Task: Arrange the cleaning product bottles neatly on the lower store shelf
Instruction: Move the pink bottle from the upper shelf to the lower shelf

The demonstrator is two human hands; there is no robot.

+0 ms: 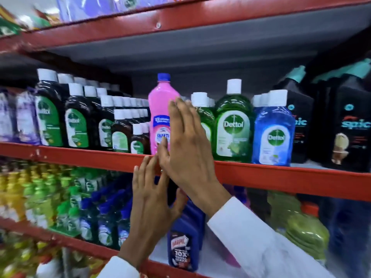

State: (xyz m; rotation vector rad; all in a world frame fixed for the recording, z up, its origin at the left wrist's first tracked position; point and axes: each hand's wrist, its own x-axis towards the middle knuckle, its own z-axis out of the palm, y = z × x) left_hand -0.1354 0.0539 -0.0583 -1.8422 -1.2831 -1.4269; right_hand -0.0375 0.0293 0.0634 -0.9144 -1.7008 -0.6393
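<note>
A tall pink bottle point(159, 109) with a blue cap stands upright on the middle shelf point(80, 155), between brown Dettol bottles point(77, 125) and green Dettol bottles point(232, 127). My right hand point(186, 145) is flat and open in front of the pink bottle's right side, its thumb against the label. My left hand point(152, 199) is spread open just below the shelf's red edge, holding nothing. On the lower shelf a blue Harpic bottle point(182, 247) stands beneath my hands, with small blue-capped bottles point(106, 223) to its left.
A blue Dettol bottle point(273, 133) and black Spic bottles point(349, 125) fill the middle shelf's right end. Green-yellow bottles point(305, 233) sit at lower right, yellow and green ones point(30, 189) at lower left. The upper shelf point(180, 19) overhangs everything.
</note>
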